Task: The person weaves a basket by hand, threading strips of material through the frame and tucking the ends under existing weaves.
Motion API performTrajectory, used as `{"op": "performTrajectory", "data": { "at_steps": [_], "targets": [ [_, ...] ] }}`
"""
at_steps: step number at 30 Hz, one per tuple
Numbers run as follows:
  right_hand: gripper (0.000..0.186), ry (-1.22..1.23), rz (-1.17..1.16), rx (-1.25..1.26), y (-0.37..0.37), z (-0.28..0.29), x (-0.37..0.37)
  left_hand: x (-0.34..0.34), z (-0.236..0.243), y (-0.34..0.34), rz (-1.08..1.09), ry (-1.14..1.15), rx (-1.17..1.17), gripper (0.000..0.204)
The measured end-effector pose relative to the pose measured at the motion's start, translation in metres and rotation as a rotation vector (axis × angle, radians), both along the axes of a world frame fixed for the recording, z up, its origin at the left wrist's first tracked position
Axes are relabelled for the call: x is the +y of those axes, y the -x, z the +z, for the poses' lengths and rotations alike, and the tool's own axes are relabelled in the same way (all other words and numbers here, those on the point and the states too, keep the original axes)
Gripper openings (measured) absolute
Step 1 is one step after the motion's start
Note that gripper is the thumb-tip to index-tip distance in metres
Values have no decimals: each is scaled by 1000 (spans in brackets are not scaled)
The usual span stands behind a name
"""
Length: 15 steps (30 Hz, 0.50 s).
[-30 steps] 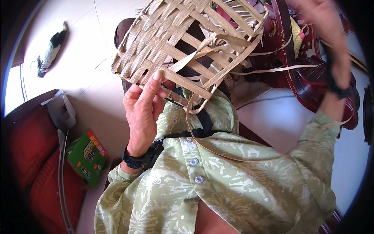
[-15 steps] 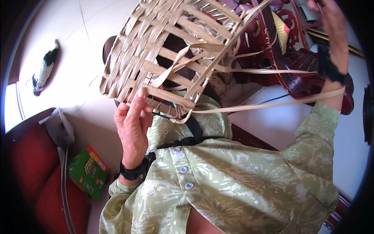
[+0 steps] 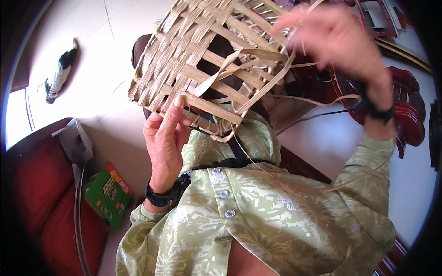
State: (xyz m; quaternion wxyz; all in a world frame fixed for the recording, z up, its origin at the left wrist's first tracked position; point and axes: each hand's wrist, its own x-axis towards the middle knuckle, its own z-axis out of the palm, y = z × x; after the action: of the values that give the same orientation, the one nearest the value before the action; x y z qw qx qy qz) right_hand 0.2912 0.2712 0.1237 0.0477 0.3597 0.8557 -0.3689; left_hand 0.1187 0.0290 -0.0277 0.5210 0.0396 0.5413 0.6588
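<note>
A partly woven basket [image 3: 184, 53] of flat tan strips leans over my lap, its left part closely woven and its right part showing open gaps between bare strips. My left hand [image 3: 165, 140] pinches its lower edge, thumb on the outer side. Over the basket's upper right rim is my right hand [image 3: 340, 48], smeared by motion, so its fingers and anything in them cannot be made out. A loose tan strip [image 3: 317, 105] trails from the right side toward the right wrist. Another strip end [image 3: 216, 80] curls over the gaps. A thin strand droops across my green patterned shirt [image 3: 294, 216].
Dark red carved wooden furniture [image 3: 407, 108] stands at the right. At the left are a red cushion [image 3: 50, 198], a green box [image 3: 108, 195] and a grey-white sheet [image 3: 76, 142]. A black-and-white shape [image 3: 61, 73] lies on the pale tiled floor.
My right hand has swung in from the far upper right to the basket's rim. The long strips, stretched taut before, now hang slack. In view, the basket and left hand sit slightly further right.
</note>
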Motion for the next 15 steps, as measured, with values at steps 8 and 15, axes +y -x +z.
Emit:
{"op": "performTrajectory", "data": {
  "at_steps": [8,15],
  "targets": [
    [12,-34,578,150,12,-58,-60,4,6,1,-11,-7,-17,19],
    [12,-310,-45,507,-4,44,33,4,-4,6,-100,-79,-48,18]
  ]
}}
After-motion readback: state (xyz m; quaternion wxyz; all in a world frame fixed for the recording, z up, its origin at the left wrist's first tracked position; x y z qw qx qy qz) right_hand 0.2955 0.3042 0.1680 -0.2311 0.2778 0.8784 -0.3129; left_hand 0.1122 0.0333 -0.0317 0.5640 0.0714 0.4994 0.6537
